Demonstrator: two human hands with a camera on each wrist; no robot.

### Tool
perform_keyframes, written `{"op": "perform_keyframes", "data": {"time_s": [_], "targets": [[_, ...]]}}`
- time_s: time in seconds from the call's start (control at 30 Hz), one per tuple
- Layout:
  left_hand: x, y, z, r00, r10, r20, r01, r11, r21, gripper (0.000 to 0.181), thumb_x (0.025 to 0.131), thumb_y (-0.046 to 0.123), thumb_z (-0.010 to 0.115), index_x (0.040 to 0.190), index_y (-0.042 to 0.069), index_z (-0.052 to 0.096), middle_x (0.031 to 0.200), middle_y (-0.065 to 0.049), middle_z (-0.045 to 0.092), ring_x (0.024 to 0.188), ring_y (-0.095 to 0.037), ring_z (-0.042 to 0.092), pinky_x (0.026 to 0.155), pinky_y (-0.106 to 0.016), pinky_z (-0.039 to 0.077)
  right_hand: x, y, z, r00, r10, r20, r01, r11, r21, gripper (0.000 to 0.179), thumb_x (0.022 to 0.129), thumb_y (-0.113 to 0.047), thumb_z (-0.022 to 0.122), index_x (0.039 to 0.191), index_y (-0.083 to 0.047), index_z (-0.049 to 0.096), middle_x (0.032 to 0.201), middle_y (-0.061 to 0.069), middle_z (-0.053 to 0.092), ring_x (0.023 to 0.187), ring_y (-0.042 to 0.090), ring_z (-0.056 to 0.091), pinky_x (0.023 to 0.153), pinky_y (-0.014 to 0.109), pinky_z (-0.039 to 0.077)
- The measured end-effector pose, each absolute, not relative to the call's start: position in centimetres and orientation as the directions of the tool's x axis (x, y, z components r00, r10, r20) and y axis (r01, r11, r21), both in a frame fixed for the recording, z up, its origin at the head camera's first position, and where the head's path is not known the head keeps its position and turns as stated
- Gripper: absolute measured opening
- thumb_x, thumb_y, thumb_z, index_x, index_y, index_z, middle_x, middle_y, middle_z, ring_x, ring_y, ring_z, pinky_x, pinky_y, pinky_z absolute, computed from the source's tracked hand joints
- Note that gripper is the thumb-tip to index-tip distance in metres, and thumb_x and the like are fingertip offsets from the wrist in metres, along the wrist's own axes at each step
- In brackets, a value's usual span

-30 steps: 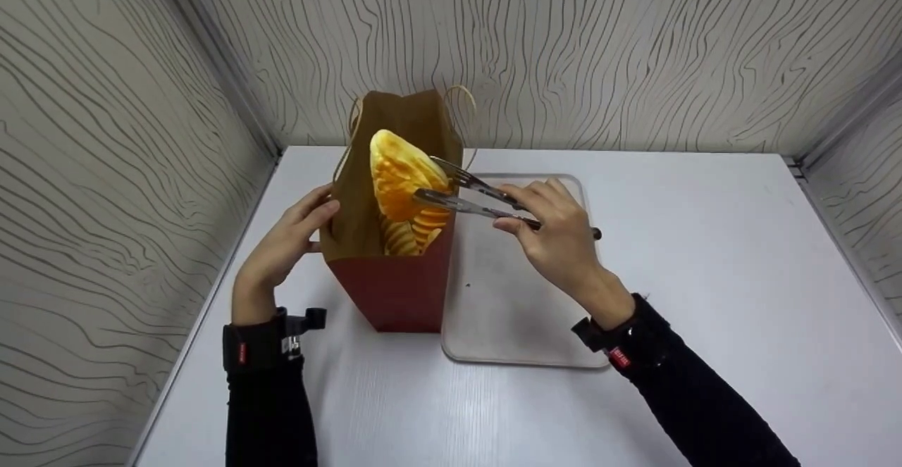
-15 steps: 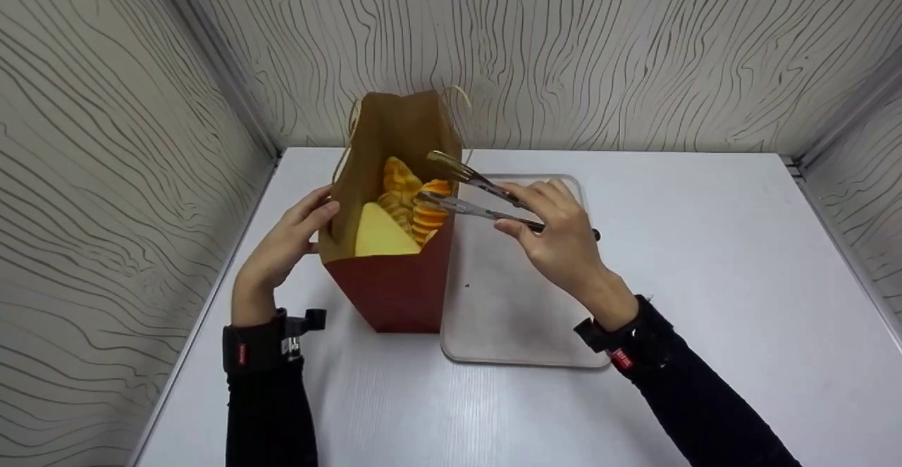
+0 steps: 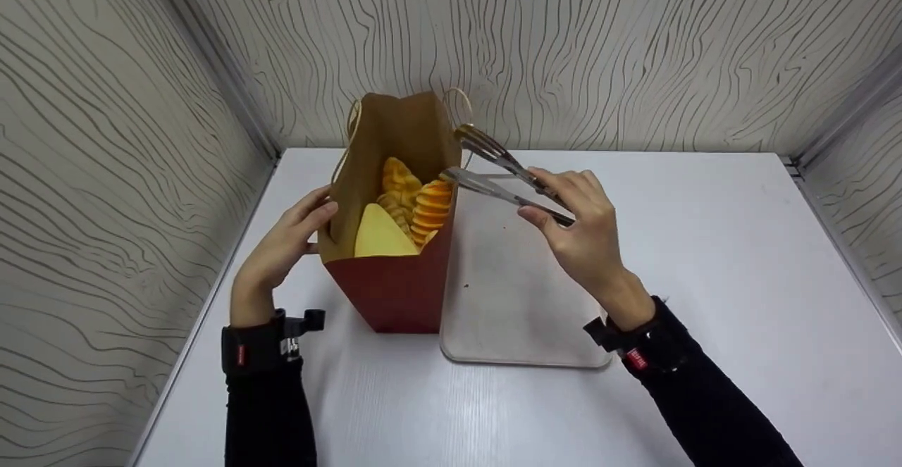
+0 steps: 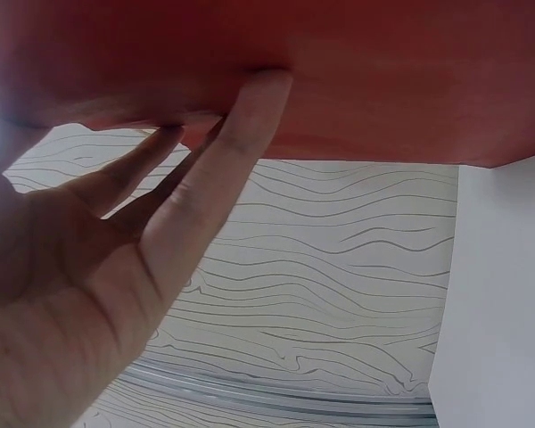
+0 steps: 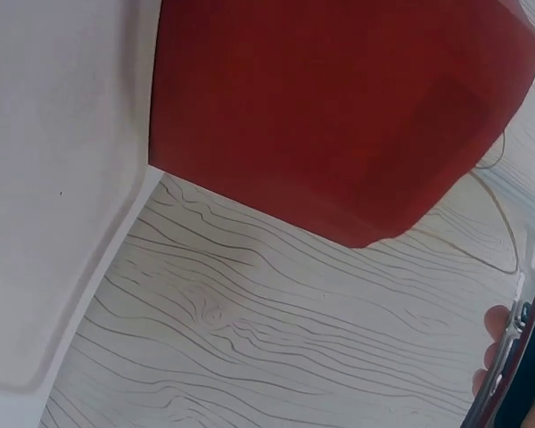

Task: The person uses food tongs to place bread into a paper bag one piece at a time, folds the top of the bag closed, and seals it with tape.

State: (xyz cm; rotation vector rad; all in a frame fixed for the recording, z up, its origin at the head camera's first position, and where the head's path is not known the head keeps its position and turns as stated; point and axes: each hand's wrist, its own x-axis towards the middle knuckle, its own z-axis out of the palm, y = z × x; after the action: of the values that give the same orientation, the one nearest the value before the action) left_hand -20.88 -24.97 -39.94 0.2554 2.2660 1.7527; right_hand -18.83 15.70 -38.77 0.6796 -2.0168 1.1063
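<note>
A red paper bag with a brown inside stands upright and wide at the top. In it lie a pale yellow wedge-shaped piece, an orange ridged bread and a golden-brown twisted bread. My left hand holds the bag's left side by the rim, some fingers against the outer wall in the left wrist view. My right hand grips metal tongs. Their spread tips are at the bag's right rim, with nothing between them. Only part of the tongs shows in the right wrist view.
A pale shallow tray lies on the white table, right beside the bag. String handles rise from the bag's sides. Wood-grain patterned walls stand behind and to the left.
The yellow-orange wedge-shaped piece has dropped from the tongs into the bag, its pale side now up. My right hand has drawn the tongs right, out of the bag. The left hand stays put.
</note>
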Motion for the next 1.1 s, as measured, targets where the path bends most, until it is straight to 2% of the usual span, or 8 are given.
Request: {"op": "perform_keyframes", "data": {"time_s": [0.13,0.33,0.53,0.7,0.9,1.1], "targets": [[-20.9,-25.0,-40.0,-0.952,0.288,-0.105,-0.029,0.255,0.966,0.071,0.110,0.043,0.048,0.166,0.007,0.021,0.166,-0.019,0.028,0.147,-0.037,0.036,0.109,-0.063,0.042,-18.9,16.6,-38.2,-0.582,-0.015,0.813,-0.719,0.476,-0.506,0.051,0.076,0.002,0.089,0.125,-0.002,0.074,0.102,0.012,0.074,0.091,0.028,0.057,0.083,0.028,0.038],[-20.9,-25.1,-40.0,-0.954,0.280,-0.104,-0.030,0.256,0.966,0.071,0.110,0.043,0.047,0.166,0.007,0.022,0.166,-0.019,0.028,0.147,-0.037,0.036,0.109,-0.064,0.041,-19.2,18.3,-37.9,-0.595,0.096,0.798,-0.672,0.484,-0.560,0.052,0.075,0.006,0.088,0.125,-0.001,0.074,0.103,0.015,0.074,0.090,0.026,0.054,0.080,0.027,0.035],[-21.0,-25.2,-40.1,-0.958,0.272,-0.087,-0.019,0.242,0.970,0.070,0.110,0.042,0.048,0.165,0.007,0.024,0.166,-0.018,0.029,0.147,-0.036,0.036,0.112,-0.064,0.037,-20.0,20.2,-38.5,-0.611,0.150,0.778,-0.622,0.518,-0.588,0.051,0.077,0.007,0.086,0.126,0.001,0.073,0.104,0.018,0.073,0.089,0.022,0.050,0.080,0.027,0.034],[-21.1,-25.2,-40.5,-0.969,0.248,-0.023,0.029,0.207,0.978,0.065,0.111,0.037,0.049,0.165,0.010,0.026,0.161,-0.018,0.035,0.143,-0.036,0.040,0.115,-0.059,0.033,-20.3,21.7,-38.9,-0.644,0.179,0.744,-0.569,0.538,-0.622,0.048,0.082,0.003,0.085,0.128,0.000,0.072,0.101,0.020,0.070,0.087,0.017,0.046,0.078,0.027,0.033],[-21.2,-25.2,-40.4,-0.987,0.154,0.054,0.084,0.199,0.976,0.065,0.109,0.035,0.054,0.165,0.017,0.028,0.156,-0.017,0.037,0.141,-0.035,0.042,0.114,-0.060,0.035,-20.4,23.2,-39.2,-0.682,0.222,0.697,-0.491,0.568,-0.661,0.046,0.087,-0.002,0.084,0.130,0.002,0.070,0.106,0.023,0.069,0.089,0.015,0.046,0.079,0.026,0.033],[-21.2,-25.2,-40.1,-0.988,0.107,0.107,0.125,0.177,0.976,0.061,0.109,0.034,0.054,0.164,0.017,0.033,0.154,-0.016,0.042,0.140,-0.034,0.044,0.113,-0.060,0.036,-20.8,25.2,-40.2,-0.698,0.270,0.663,-0.422,0.593,-0.686,0.047,0.090,-0.011,0.084,0.132,0.002,0.069,0.113,0.018,0.065,0.089,0.013,0.046,0.074,0.025,0.036]]}}
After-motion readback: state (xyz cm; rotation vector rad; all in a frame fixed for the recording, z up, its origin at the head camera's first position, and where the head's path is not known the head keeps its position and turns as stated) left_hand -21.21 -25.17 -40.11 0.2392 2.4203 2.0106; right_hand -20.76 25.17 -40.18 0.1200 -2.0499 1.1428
